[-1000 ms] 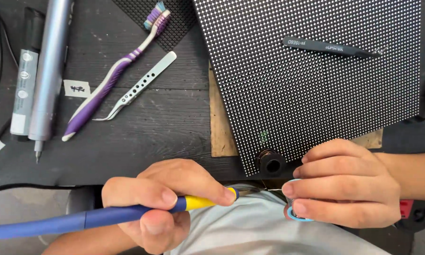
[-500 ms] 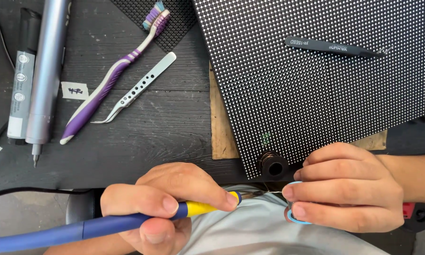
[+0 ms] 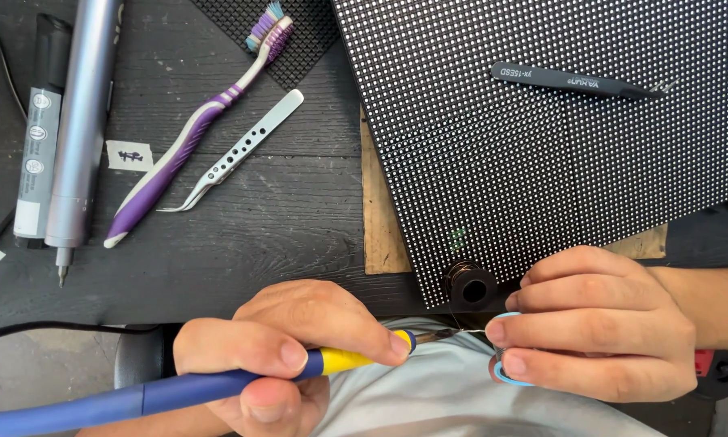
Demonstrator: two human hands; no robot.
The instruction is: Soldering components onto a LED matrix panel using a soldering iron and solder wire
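Observation:
My left hand [image 3: 287, 352] grips a blue and yellow soldering iron [image 3: 170, 388] like a pen, its metal tip pointing right. My right hand [image 3: 594, 324] is closed around a small blue-rimmed spool [image 3: 503, 372] and pinches a thin wire that runs left to meet the iron's tip between the two hands. Both hands hover over grey cloth at the near table edge. Just above them lies a black dot-matrix panel [image 3: 542, 154] on the dark wooden table [image 3: 283, 235], with a small black round part [image 3: 469, 287] at its lower corner.
Black tweezers [image 3: 574, 81] rest on the panel. To the left lie silver tweezers [image 3: 234, 154], a purple toothbrush [image 3: 194, 129], a grey pen-shaped tool [image 3: 81, 137], a black marker [image 3: 40, 137] and a small paper label [image 3: 129, 155]. A wooden board [image 3: 380, 226] sits under the panel. A black cable [image 3: 57, 330] runs along the table edge.
The view has shifted slightly. My left hand has brought the iron's tip a little to the right, closer to the wire held by my right hand. The right hand stays in place.

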